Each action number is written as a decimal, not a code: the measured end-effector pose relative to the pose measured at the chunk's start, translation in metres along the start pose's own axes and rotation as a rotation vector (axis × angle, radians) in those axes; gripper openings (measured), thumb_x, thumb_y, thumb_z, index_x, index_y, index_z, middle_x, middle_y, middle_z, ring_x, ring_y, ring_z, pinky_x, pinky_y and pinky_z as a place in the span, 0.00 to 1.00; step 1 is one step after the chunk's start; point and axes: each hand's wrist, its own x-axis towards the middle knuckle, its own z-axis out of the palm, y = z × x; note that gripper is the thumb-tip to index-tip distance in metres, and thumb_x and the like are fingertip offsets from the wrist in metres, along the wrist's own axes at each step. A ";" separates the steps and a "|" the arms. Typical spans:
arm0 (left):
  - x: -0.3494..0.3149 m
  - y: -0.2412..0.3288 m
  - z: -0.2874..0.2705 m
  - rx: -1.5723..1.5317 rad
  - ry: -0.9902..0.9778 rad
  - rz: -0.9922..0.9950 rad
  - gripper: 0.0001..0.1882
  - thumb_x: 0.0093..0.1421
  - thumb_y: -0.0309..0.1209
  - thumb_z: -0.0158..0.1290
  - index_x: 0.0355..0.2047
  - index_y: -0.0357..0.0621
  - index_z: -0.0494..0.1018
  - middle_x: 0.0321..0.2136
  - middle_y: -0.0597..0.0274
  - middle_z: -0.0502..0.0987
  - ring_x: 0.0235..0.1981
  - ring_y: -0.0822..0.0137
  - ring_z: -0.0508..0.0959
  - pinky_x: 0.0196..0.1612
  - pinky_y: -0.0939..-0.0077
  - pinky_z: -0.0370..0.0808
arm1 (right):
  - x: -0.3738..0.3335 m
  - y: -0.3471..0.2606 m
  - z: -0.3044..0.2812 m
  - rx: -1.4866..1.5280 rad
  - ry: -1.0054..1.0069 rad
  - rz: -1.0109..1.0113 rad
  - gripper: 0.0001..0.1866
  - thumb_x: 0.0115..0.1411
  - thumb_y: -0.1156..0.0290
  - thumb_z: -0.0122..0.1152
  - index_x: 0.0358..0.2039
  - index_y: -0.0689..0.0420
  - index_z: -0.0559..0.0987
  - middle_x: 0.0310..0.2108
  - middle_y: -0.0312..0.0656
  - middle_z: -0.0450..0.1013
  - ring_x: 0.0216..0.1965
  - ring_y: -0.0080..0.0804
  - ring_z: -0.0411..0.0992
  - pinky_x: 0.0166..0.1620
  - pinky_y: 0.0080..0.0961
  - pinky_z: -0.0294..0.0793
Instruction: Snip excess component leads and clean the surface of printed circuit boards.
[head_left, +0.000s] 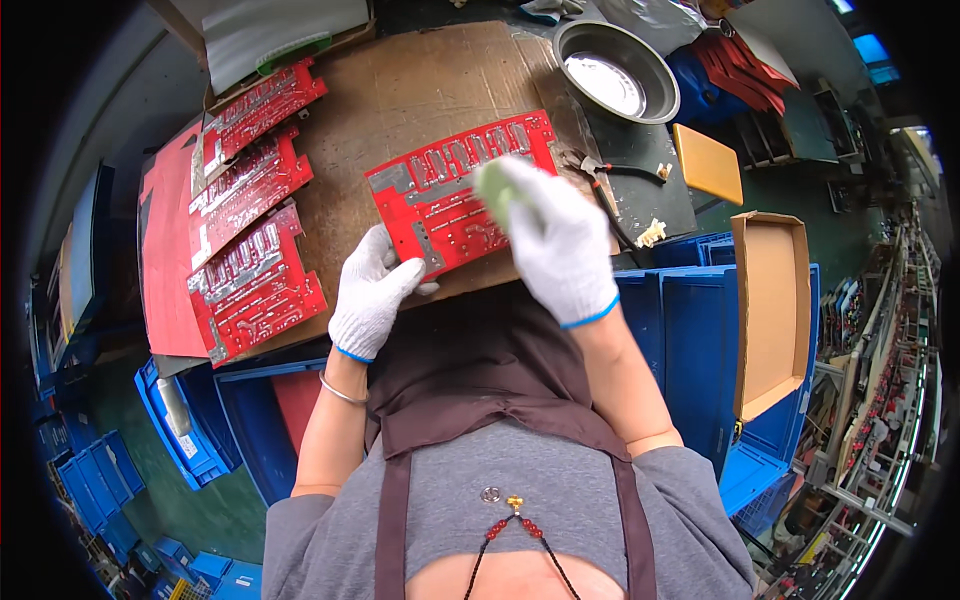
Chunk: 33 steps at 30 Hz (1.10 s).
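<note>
A red circuit board (455,205) with silvery solder areas lies before me on brown cardboard (400,95). My left hand (375,285), in a white knit glove with a blue cuff, grips the board's near left corner between thumb and fingers. My right hand (560,235), gloved the same way, is over the board's right part, closed on a blurred light-green brush or pad (494,192). The green thing is smeared by motion, so its exact kind is unclear. Part of the board is hidden beneath the right hand.
Several more red boards (255,275) overlap at the left on a pink sheet (165,260). A round metal pan (615,75) stands at the back right, near red-and-black cutters (615,172) and a yellow block (708,165). Blue crates (690,330) and a cardboard tray (770,315) sit at right.
</note>
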 end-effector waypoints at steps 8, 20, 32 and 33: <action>0.000 0.000 -0.003 0.012 -0.022 0.030 0.24 0.64 0.23 0.57 0.59 0.31 0.67 0.49 0.50 0.79 0.45 0.62 0.82 0.44 0.68 0.85 | 0.006 0.001 -0.001 -0.072 0.030 0.051 0.19 0.62 0.79 0.61 0.55 0.58 0.81 0.44 0.53 0.81 0.45 0.47 0.82 0.51 0.36 0.80; 0.002 0.002 -0.003 0.033 -0.028 -0.027 0.25 0.65 0.24 0.56 0.61 0.32 0.67 0.50 0.50 0.79 0.45 0.64 0.82 0.43 0.69 0.85 | 0.066 0.066 -0.064 0.136 -0.229 -0.021 0.13 0.65 0.78 0.62 0.49 0.64 0.85 0.42 0.43 0.84 0.43 0.25 0.81 0.50 0.25 0.81; 0.004 0.005 -0.002 0.013 -0.024 -0.019 0.27 0.64 0.25 0.56 0.62 0.30 0.66 0.47 0.52 0.80 0.40 0.68 0.81 0.38 0.75 0.82 | 0.092 0.078 -0.036 0.111 -0.427 -0.218 0.09 0.65 0.71 0.66 0.41 0.62 0.87 0.34 0.45 0.85 0.36 0.28 0.85 0.44 0.25 0.85; 0.004 0.005 -0.003 0.022 -0.044 -0.020 0.27 0.64 0.25 0.56 0.62 0.30 0.66 0.47 0.52 0.80 0.40 0.68 0.81 0.38 0.75 0.83 | 0.093 0.078 -0.034 0.129 -0.430 -0.211 0.09 0.65 0.70 0.67 0.41 0.61 0.87 0.34 0.45 0.85 0.36 0.28 0.85 0.44 0.25 0.85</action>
